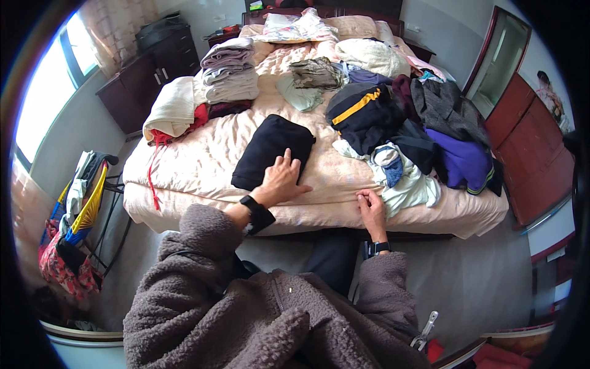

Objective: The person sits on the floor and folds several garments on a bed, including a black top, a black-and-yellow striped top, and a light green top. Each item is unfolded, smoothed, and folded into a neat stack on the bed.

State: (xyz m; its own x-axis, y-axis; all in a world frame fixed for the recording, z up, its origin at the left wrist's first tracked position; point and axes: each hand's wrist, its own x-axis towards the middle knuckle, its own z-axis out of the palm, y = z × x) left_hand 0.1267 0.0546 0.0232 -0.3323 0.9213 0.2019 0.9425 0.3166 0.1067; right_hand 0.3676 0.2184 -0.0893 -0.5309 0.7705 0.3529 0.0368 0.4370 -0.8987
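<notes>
A black folded garment [275, 148] lies as a compact bundle on the bed's pale pink quilt [221, 152]. Over its lower right part is my left hand [281, 179], with the index finger stretched out and the thumb spread to the side. The fingertips appear to rest on the black cloth. My right hand [372, 211] is at the front edge of the bed, its fingers curled and thumb close to them. Whether it pinches the quilt there is not clear. Just right of it lies a crumpled pale green garment [405, 189] with a blue patch of cloth [392, 171].
Stacked folded clothes [230, 74] and a cream knit garment [173, 106] stand at the bed's left. Heaped on the right are a black garment with a yellow stripe [362, 113], a grey garment [445, 108] and a purple one [463, 157]. A clothes-laden chair [87, 203] stands left.
</notes>
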